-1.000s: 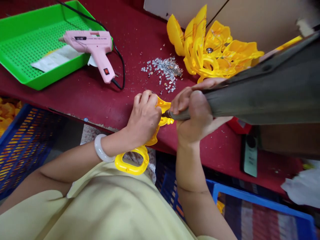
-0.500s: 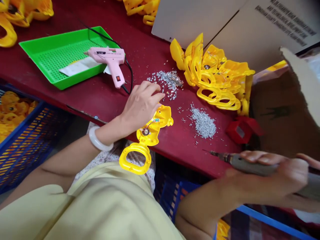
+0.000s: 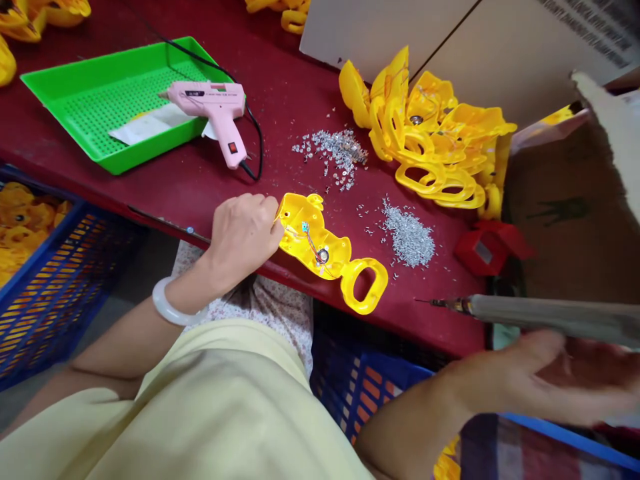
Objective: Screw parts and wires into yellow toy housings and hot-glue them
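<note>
Our left fingers [image 3: 249,208] rest curled on a yellow plastic shell [image 3: 333,257] with wires [image 3: 311,241] already fitted, our right fingers [image 3: 590,377] lie loose below a rotary drill [image 3: 550,315], grip unclear, and a pile of yellow shells [image 3: 440,127] remains.

Left hand [image 3: 244,237] beside plastic shell [image 3: 313,237] (touching).

No wording can be read with certainty. On the barrel of the pink glue gun [image 3: 213,110], a dark label [image 3: 195,93] is printed with pale characters, too small to be made out, and a small coloured mark is seen just beside it. Below it on the handle, a red rocker switch [image 3: 233,147] is set in a black surround, with no legible marking. Well to the right of the glue gun, rows of dark printed lines [image 3: 585,30] are seen on a pale cardboard panel [image 3: 400,40], but they are cut off by the frame edge and slanted too steeply to be read.
</note>
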The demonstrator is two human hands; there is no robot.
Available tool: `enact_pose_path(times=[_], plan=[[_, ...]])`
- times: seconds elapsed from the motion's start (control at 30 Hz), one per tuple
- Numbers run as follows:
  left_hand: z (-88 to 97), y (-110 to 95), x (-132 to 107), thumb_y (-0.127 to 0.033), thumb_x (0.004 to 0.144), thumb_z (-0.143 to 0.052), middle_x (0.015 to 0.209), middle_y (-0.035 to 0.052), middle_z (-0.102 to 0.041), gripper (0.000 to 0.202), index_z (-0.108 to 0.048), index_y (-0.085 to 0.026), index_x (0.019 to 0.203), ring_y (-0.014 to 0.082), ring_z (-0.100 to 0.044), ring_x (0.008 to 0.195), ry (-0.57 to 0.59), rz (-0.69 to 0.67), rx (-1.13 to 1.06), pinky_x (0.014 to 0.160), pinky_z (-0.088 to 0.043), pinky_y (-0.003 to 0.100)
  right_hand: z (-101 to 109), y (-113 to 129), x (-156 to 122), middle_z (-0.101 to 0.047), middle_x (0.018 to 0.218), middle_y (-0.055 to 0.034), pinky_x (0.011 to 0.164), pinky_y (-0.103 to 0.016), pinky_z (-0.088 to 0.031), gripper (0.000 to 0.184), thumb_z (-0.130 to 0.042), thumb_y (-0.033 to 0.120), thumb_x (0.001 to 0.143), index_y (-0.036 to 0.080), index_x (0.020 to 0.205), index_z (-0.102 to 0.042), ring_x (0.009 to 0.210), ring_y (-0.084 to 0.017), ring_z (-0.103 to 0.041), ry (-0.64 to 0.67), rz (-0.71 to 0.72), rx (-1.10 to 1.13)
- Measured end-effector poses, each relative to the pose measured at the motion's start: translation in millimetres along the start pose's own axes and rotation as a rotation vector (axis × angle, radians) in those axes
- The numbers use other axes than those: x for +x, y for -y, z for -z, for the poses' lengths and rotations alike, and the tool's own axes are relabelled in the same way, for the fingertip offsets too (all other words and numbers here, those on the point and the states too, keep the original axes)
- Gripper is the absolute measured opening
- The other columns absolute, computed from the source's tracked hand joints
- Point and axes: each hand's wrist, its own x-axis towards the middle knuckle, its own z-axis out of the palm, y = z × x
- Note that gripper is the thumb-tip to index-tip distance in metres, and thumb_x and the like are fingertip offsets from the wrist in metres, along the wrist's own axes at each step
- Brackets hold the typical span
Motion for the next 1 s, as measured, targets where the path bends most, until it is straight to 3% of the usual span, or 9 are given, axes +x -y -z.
enact_pose_path(times=[0.27, 0.43, 0.63, 0.8, 1.0], plan=[[0.3, -3, -26, -0.025, 0.085, -0.058, 0.064, 0.0066, -0.058, 0.017, -0.058, -0.018, 0.070, 0.0244, -0.055, 0.070, -0.142, -0.018, -0.040, 0.060, -0.037, 0.036, -33, 42, -47, -0.065, 0.081, -0.0035, 0.059, -0.029, -0.049, 0.010, -0.064, 0.031, 0.084, 0.022, 0.089, -0.066, 0.070, -0.016, -0.062, 0.187, 0.142, -0.077], [4.0, -5, -29, -0.026, 0.090, -0.054, 0.084, 0.0109, -0.060, 0.014, -0.060, -0.016, 0.081, 0.0283, -0.052, 0.088, -0.248, -0.176, -0.111, 0.071, -0.042, 0.041, -54, 47, -55, -0.061, 0.073, -0.0003, 0.060, -0.025, -0.046, 0.012, -0.063, 0.030, 0.087, 0.019, 0.080, -0.063, 0.063, -0.011, -0.057, 0.381, 0.162, -0.169], [-0.4, -13, -24, -0.021, 0.093, -0.051, 0.093, 0.0084, -0.063, 0.017, -0.063, -0.016, 0.083, 0.0246, -0.052, 0.094, -0.153, -0.386, -0.264, 0.077, -0.040, 0.038, -67, 48, -55, -0.064, 0.076, -0.0011, 0.062, -0.024, -0.044, 0.014, -0.061, 0.030, 0.089, 0.018, 0.081, -0.063, 0.065, -0.011, -0.057, 0.385, 0.186, -0.242], [-8.5, -13, -23, -0.018, 0.092, -0.052, 0.094, 0.0076, -0.064, 0.015, -0.067, -0.016, 0.088, 0.0237, -0.053, 0.096, -0.086, -0.423, -0.319, 0.079, -0.039, 0.037, -66, 58, -54, -0.062, 0.071, 0.0008, 0.060, -0.022, -0.044, 0.007, -0.063, 0.021, 0.086, 0.018, 0.080, -0.062, 0.063, -0.009, -0.055, 0.321, 0.178, -0.013], [-8.8, -17, -23, -0.019, 0.094, -0.050, 0.098, 0.0079, -0.064, 0.016, -0.065, -0.016, 0.091, 0.0242, -0.053, 0.098, -0.106, -0.463, -0.346, 0.082, -0.038, 0.038, -65, 62, -50, -0.059, 0.064, 0.0029, 0.056, -0.023, -0.041, 0.015, -0.061, 0.025, 0.087, 0.019, 0.074, -0.062, 0.056, -0.009, -0.051, 0.355, 0.040, 0.050]])
